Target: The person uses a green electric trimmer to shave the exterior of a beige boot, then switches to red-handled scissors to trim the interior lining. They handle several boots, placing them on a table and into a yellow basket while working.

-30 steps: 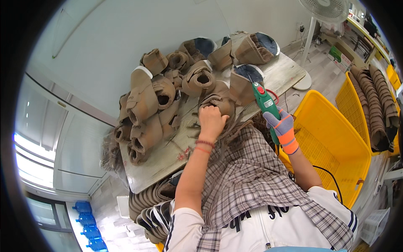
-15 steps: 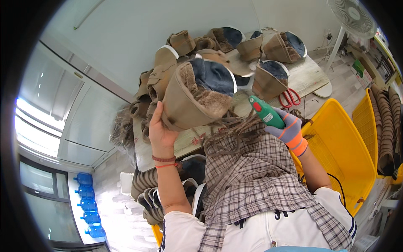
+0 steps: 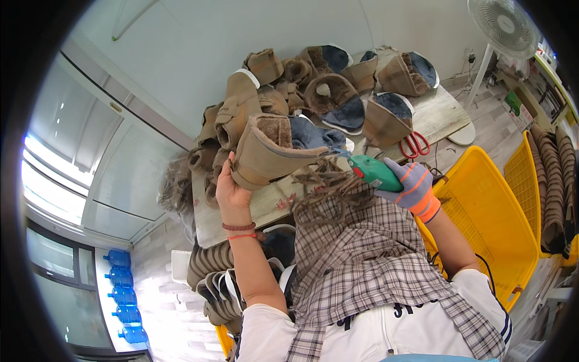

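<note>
My bare left hand grips a brown, fur-lined shoe upper by its near left side and holds it up over the table. Dark blue lining and a white edge show inside the upper. In a grey-and-orange glove, my right hand is closed around a green handheld power tool with a red button. The tool's thin tip is at the right end of the upper's edge; whether it touches is too small to tell. Brown trimmed strips lie between table and plaid apron, below the tool.
More shoe uppers crowd the table. Red-handled scissors lie near its right edge. To my right stands a yellow basket. Stacked brown pieces sit at lower left. A white fan stands far right.
The shoe upper has been lowered and tilted so its opening looks flatter. The power tool has turned and moved slightly down and left, its tip now at the upper's edge.
</note>
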A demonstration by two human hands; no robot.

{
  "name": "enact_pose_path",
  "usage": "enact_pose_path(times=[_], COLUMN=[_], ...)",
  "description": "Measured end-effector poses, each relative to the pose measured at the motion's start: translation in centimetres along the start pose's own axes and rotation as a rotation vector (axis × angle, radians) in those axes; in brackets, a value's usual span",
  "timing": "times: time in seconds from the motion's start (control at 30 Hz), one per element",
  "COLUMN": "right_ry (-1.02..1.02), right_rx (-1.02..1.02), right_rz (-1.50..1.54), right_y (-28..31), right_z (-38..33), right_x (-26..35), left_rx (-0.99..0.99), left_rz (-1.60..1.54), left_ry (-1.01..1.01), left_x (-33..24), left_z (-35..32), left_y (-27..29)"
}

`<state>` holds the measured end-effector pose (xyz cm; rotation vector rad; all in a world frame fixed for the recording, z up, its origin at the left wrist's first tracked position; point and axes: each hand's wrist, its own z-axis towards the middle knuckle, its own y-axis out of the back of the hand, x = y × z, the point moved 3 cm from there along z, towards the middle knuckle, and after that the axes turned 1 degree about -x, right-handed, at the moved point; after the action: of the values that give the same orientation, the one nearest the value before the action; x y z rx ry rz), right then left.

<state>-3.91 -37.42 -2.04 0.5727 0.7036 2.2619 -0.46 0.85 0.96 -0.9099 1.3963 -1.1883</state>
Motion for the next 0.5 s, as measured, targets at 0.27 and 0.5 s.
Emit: enact_pose_path(times=[0.27, 0.5], right_ry=[0.008, 0.102], right_rx=[-0.031, -0.137], right_rz=[0.051, 0.089], right_y=[-0.5, -0.4], right_z=[-0.1, 0.6], right_x=[-0.1, 0.2], left_rx=[-0.06, 0.065], left_rz=[-0.001, -0.094], left_ry=[0.017, 0.12], left_x=[0.8, 2.1], left_z=[0.5, 1.0], left_y=[1.0, 1.3])
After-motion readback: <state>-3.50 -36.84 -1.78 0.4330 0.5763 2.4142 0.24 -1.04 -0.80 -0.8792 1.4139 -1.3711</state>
